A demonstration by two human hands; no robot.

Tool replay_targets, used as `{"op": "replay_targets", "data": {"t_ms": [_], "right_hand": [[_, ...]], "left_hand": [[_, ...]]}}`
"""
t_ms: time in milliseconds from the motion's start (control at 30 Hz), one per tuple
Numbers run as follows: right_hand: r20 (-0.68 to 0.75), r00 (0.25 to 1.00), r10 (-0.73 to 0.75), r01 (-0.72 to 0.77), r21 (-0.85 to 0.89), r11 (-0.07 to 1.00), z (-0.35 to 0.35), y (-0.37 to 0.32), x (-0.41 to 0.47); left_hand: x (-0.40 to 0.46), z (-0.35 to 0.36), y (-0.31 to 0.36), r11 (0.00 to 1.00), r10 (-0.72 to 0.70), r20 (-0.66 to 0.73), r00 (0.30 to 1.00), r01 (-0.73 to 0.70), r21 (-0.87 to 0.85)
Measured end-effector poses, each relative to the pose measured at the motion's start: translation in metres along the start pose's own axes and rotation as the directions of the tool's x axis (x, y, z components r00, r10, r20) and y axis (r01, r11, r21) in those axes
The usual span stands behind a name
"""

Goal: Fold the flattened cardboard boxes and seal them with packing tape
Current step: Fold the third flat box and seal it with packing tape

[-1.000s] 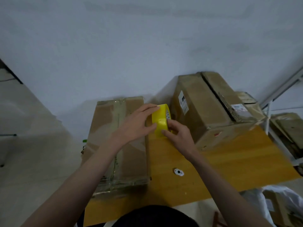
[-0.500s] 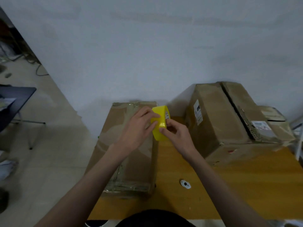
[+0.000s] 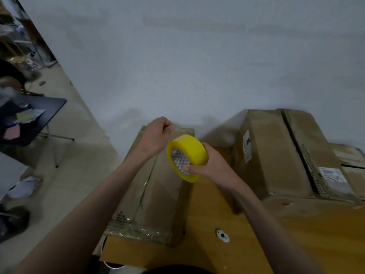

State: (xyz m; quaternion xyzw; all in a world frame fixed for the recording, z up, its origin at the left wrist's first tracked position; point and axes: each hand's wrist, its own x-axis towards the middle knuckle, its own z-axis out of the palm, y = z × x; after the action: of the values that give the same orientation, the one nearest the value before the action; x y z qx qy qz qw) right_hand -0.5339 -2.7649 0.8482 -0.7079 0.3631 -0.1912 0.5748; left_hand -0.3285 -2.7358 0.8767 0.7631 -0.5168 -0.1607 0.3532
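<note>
Box in hand: a folded-up cardboard box [image 3: 158, 186] lies at the left edge of the counter [image 3: 217, 210], its long top face up, its far end near the wall.
Done so far: this box is already folded into shape; shiny tape shows along its near end, and a strip seems to run down the middle seam, though blur makes the far part hard to judge.
Tape roll: the yellow tape roll [image 3: 186, 157] is held above the far half of the box, tilted, its open core facing the camera.
Right hand: the right hand [image 3: 212, 167] grips the roll, thumb across the core and fingers wrapped behind the rim.
Left hand: the left hand [image 3: 156, 137] is closed in a pinch just beyond the roll, over the box's far end; it appears to hold the pulled-out free end of clear tape, which is barely visible.
Step now: likely drawing out a length to lay over the far end of the seam.
Left to do: press the strip down, cut or tear it, and check the far edge.
Other boxes: a bigger box [image 3: 280, 155] stands at the counter's far right side, its top flaps closed with a dark gap between them; whether it is sealed I cannot tell.
Small item: a white round piece [image 3: 222, 235] lies on the bare counter near the front.
</note>
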Motion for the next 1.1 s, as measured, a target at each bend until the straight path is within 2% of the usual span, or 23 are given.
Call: {"op": "replay_targets", "data": {"t_ms": [100,200,267,400,467,567,700,833,933,1000,1100], "right_hand": [[-0.073,0.993,-0.097,0.082,-0.188,0.979,-0.010,-0.014,0.020],[-0.123,0.969,-0.212,0.148,-0.399,0.905,-0.015,-0.032,0.044],[-0.122,0.962,-0.243,0.162,-0.462,0.872,-0.013,-0.041,0.060],[-0.117,0.948,-0.298,0.181,-0.569,0.802,-0.004,-0.059,0.097],[-0.097,0.951,-0.293,0.155,-0.671,0.725,0.001,-0.068,0.117],[-0.075,0.966,-0.246,0.071,-0.842,0.534,0.007,-0.074,0.147],[-0.018,0.983,-0.184,0.064,-0.902,0.428,0.014,-0.078,0.183],[0.025,0.995,-0.099,0.061,-0.923,0.379,0.020,-0.076,0.214],[0.055,0.997,-0.051,0.070,-0.925,0.373,0.026,-0.065,0.230],[0.069,0.997,-0.043,0.080,-0.914,0.398,0.029,-0.054,0.235],[0.037,0.995,-0.089,0.076,-0.867,0.493,0.029,-0.034,0.234]], "left_hand": [[0.016,-0.015,-0.018,0.998,-0.068,-0.021,0.997,0.068,0.016],[0.029,-0.026,-0.034,0.963,-0.170,0.026,0.985,0.171,-0.206],[0.042,-0.033,-0.042,0.931,-0.201,0.056,0.978,0.209,-0.299],[0.074,-0.042,-0.061,0.919,-0.238,0.080,0.968,0.251,-0.304],[0.088,-0.049,-0.080,0.905,-0.285,0.050,0.957,0.286,-0.316],[0.107,-0.058,-0.110,0.886,-0.326,0.033,0.945,0.318,-0.336],[0.128,-0.051,-0.142,0.845,-0.360,0.125,0.925,0.380,-0.376],[0.139,-0.042,-0.170,0.757,-0.359,0.287,0.888,0.457,-0.467],[0.146,-0.033,-0.189,0.753,-0.371,0.322,0.871,0.485,-0.444],[0.152,-0.027,-0.200,0.757,-0.388,0.318,0.865,0.496,-0.424],[0.156,-0.019,-0.214,0.765,-0.406,0.319,0.857,0.509,-0.394]]}}
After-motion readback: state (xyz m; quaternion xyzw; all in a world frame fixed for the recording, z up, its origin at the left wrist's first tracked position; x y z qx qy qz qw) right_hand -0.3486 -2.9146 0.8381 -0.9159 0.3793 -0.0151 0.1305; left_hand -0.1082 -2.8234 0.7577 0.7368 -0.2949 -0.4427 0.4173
